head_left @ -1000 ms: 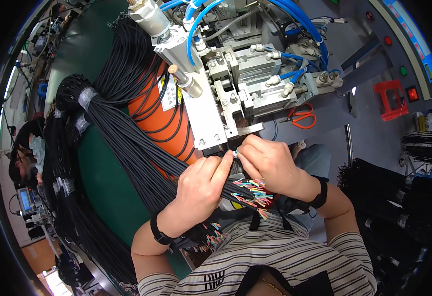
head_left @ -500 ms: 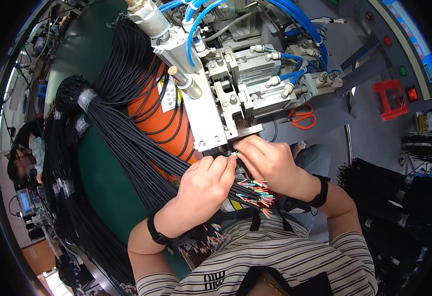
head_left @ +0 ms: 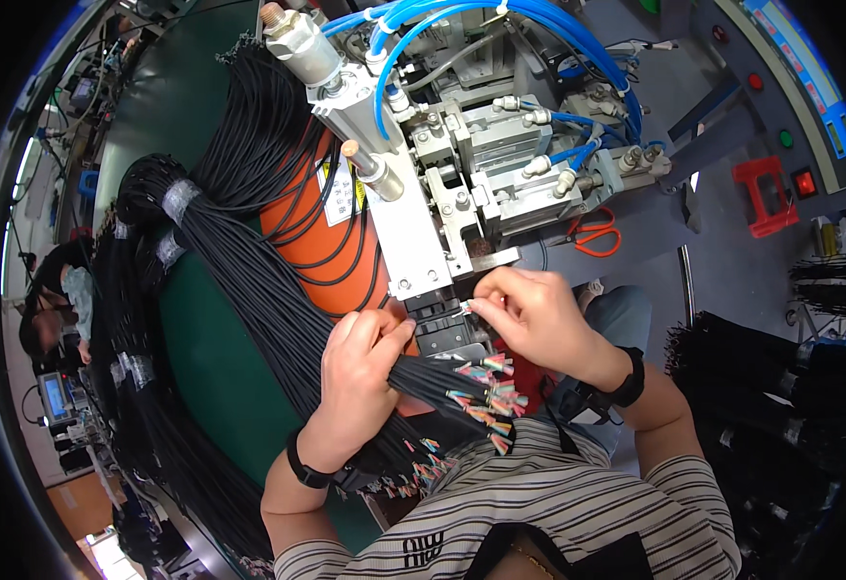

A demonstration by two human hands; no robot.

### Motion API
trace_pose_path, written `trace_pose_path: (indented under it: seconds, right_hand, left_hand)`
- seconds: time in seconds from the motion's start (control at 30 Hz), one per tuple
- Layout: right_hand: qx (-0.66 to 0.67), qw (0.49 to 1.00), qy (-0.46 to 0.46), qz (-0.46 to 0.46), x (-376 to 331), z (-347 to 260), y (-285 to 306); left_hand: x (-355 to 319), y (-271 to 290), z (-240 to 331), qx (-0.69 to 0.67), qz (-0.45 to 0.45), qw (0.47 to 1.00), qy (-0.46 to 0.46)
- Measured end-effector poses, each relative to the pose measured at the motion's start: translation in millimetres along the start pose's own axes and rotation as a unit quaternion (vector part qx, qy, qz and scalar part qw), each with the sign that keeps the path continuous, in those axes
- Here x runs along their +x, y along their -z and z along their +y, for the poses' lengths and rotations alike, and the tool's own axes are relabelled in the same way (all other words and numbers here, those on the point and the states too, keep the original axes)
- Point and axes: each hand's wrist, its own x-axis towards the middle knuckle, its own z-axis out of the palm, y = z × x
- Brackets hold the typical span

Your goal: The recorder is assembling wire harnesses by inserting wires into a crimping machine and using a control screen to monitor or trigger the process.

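A thick bundle of black cables (head_left: 283, 324) runs diagonally toward my body, its stripped ends fanning into multicoloured wires (head_left: 490, 396). Beside the bundle, my left hand (head_left: 357, 362) is closed, thumb and forefinger pressed together; what lies between them is hidden. My right hand (head_left: 544, 324) pinches small coloured wire ends (head_left: 465, 307) at the machine's front. Just left of those fingertips is a dark slotted fixture (head_left: 439, 324), below the white metal plate (head_left: 408, 232) of the pneumatic machine (head_left: 461, 193).
Blue air hoses (head_left: 577, 43) arch over the machine. An orange surface (head_left: 331, 256) lies under loose cables, beside a green table (head_left: 210, 358). Red-handled scissors (head_left: 594, 234) lie right of the machine. More black cables (head_left: 751, 387) hang at the right. A person (head_left: 56, 300) is at far left.
My left hand has moved left and slightly down, away from the wire ends, uncovering the dark fixture. My right hand has shifted slightly right and still pinches at the machine's front.
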Motion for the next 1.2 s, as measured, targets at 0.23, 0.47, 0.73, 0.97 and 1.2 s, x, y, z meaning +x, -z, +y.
trace_pose_path:
  seconds: [0.23, 0.47, 0.73, 0.97, 1.2]
  right_hand:
    - [0.172, 0.98, 0.089, -0.053, -8.3, -12.8, -0.3]
    - [0.19, 0.968, 0.142, -0.087, -9.6, -19.8, 2.2]
    - [0.13, 0.984, 0.117, -0.032, -17.0, -24.9, 16.6]
    - [-0.56, 0.757, 0.232, 0.244, 5.9, -68.0, 210.5]
    - [-0.787, 0.574, 0.161, 0.16, 25.7, -115.4, 304.4]
  left_hand:
    - [-1.5, -2.3, -0.7, 0.028, 0.018, 0.999, 0.008]
    - [-2.9, 3.3, 1.2, 0.016, -0.019, 0.999, 0.023]
    - [2.0, -4.0, 1.6, 0.007, -0.011, 1.0, 0.002]
    - [-11.1, -2.1, -3.3, 0.023, 0.018, 0.999, -0.029]
    - [-1.4, -4.1, 0.6, 0.004, 0.037, 0.999, -0.038]
